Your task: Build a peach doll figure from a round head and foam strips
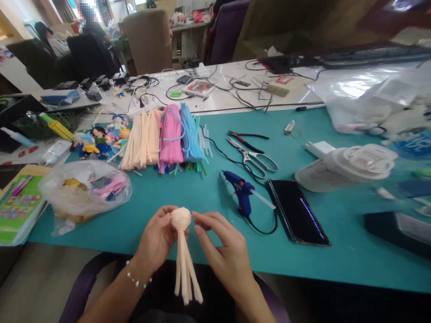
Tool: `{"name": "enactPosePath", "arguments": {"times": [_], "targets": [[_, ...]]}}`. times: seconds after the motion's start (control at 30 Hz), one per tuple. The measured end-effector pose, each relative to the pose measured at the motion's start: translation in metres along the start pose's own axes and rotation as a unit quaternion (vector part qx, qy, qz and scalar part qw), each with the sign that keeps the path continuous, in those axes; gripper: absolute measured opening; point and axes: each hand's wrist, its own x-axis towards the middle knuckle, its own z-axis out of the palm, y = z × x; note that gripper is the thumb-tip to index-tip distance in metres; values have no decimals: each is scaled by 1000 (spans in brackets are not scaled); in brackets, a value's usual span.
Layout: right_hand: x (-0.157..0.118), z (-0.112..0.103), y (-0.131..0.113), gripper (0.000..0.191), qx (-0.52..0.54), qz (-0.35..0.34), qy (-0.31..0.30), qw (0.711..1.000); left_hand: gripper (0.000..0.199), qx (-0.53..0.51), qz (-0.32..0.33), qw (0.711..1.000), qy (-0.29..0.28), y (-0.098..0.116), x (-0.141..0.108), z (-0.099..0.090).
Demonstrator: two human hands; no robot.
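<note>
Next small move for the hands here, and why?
I'd probably close the right hand lightly on the side of the ball to steady it: only the left hand grips it, the right is poised beside it with thumb and forefinger parted, and the stems hang splayed below, unsupported.

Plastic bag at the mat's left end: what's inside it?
Through the clear plastic bag, pink material and a yellowish piece show; whatever lies beneath them is covered.

Your head camera faces forward and down across the table [202, 193], left hand [154, 238] and right hand [225, 246] near, lower centre.
</note>
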Motion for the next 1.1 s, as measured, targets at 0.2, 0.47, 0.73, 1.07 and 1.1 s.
{"name": "enactPosePath", "arguments": {"times": [0.2,0.47,0.73,1.07,1.1], "targets": [[0,7,1,21,51,14,-23,998,29,-3,11,999,35,-1,-1,1],[-1,11,3,24,74,29,-29,996,28,12,18,999,32,0,0,2],[-3,10,2,26,70,28,-28,997,24,9,24,999,28,-1,0,1],[-4,13,7,27,79,67,-24,994,24,41,55,996,59,0,5,-2],[-4,13,8,27,92,88,-27,992,24,41,66,995,64,1,6,-2]]}}
